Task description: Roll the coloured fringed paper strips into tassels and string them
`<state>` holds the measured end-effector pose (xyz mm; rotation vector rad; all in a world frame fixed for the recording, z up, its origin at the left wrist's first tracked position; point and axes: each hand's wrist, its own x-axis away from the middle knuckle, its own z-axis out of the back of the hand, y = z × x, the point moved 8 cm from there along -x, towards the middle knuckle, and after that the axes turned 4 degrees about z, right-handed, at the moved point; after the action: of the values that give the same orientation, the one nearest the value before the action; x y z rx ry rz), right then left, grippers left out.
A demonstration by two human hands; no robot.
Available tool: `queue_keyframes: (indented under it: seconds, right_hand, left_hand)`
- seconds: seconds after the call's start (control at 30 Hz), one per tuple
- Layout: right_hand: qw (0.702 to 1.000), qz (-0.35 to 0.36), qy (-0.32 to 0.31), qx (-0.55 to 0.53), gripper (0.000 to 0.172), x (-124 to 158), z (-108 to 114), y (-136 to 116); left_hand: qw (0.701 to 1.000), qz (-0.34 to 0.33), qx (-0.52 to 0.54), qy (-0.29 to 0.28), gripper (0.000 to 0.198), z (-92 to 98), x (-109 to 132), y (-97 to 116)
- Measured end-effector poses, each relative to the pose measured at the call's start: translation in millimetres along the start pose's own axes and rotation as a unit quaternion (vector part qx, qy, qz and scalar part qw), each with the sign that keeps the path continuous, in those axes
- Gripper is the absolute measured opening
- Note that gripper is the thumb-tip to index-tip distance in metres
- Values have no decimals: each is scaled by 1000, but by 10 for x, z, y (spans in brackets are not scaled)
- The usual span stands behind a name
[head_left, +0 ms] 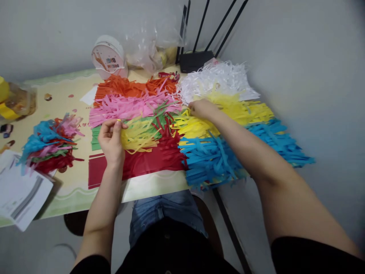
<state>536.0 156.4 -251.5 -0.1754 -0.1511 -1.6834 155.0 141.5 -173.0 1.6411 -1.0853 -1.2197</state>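
My left hand (110, 140) is closed on one end of a yellow tissue-paper fringe (141, 133), whose strips spread to the right over green and red fringes. My right hand (203, 109) reaches to the larger pile of yellow fringe (238, 104), with its fingertips pinched at the left edge; what they hold there is partly hidden. Behind lie the pink fringe (125, 105), the orange fringe (125, 86) and the white fringe (216, 82). Nearer to me are the dark red fringed sheet (142, 164) and the blue fringe (213, 158).
A bundle of mixed-colour fringe (53, 142) rests left, beside papers (21, 190) that overhang the table edge. Along the wall stand a pink-and-white box (110, 57), a clear plastic bag (155, 47) and a black router (196, 61) with tall antennas. A yellow-lidded jar (21, 101) is far left.
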Motion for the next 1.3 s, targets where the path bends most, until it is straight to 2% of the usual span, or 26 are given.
queue_keyframes:
  seconds: [0.23, 0.43, 0.57, 0.67, 0.8, 0.93, 1.03, 1.1, 1.17, 1.23, 1.3]
  right_hand:
    - [1000, -3, 17, 21, 42, 28, 30, -18]
    - [1000, -7, 12, 16, 51, 102, 55, 5]
    - [999, -22, -33, 32, 37, 161, -14, 30]
    - [998, -27, -41, 36, 36, 210, -41, 17]
    - [999, -33, -15, 34, 42, 247, -36, -36]
    - [999, -36, -7, 18, 35, 254, 6, -5]
    - [995, -54, 76, -40, 32, 291, 287, 150]
    - [979, -59, 171, -91, 29, 380, 580, 220]
    - [950, -48, 249, -184, 25, 515, 824, 169]
    - [899, -3, 286, -330, 22, 658, 950, -65]
    - [839, 79, 269, -466, 19, 789, 970, -493]
  left_hand:
    - [1000, -5, 27, -6, 34, -12, 8, -9]
    - [999, -1, 43, -10, 34, -7, 4, -25]
    - [999, 1, 51, -9, 35, 20, -8, -32]
    - [999, -1, 50, -17, 34, 25, -3, -45]
    - [999, 5, 40, -23, 34, 29, 16, -80]
    - [999, 10, 44, -27, 35, 28, 26, -83]
    - [999, 10, 37, -23, 37, 22, 23, -62]
    - [999, 9, 26, -24, 38, 2, 26, -43]
    - [999, 8, 19, -29, 40, -29, 45, -18]
    - [999, 7, 13, -46, 42, -80, 90, 15]
    - [997, 5, 5, -76, 42, -148, 165, 63]
